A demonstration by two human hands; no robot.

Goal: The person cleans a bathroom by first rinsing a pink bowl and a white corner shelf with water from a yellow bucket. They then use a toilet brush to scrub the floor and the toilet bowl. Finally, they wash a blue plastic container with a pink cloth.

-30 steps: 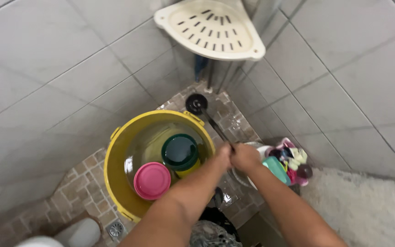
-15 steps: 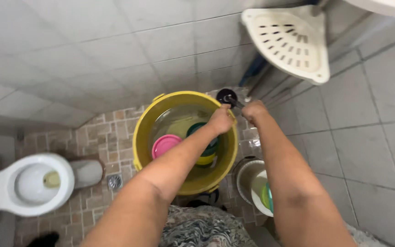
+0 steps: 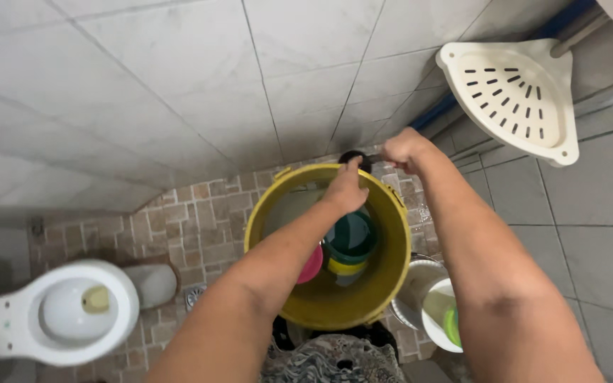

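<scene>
Above the yellow bucket (image 3: 324, 305), left hand (image 3: 346, 190) and right hand (image 3: 402, 147) both grip the black plunger (image 3: 354, 157).

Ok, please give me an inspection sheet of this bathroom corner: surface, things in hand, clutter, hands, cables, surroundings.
Surface: brown mosaic floor, looks wet.
Things in hand: black plunger behind the yellow bucket; the bucket holds a green bowl and a pink lid.
Clutter: white basin with green item, right of bucket.
Hands: left hand over the bucket rim near the plunger; right hand gripping its handle.
Cables: nothing seen.
Surroundings: grey tiled walls, toilet at left, cream corner shelf.
</scene>
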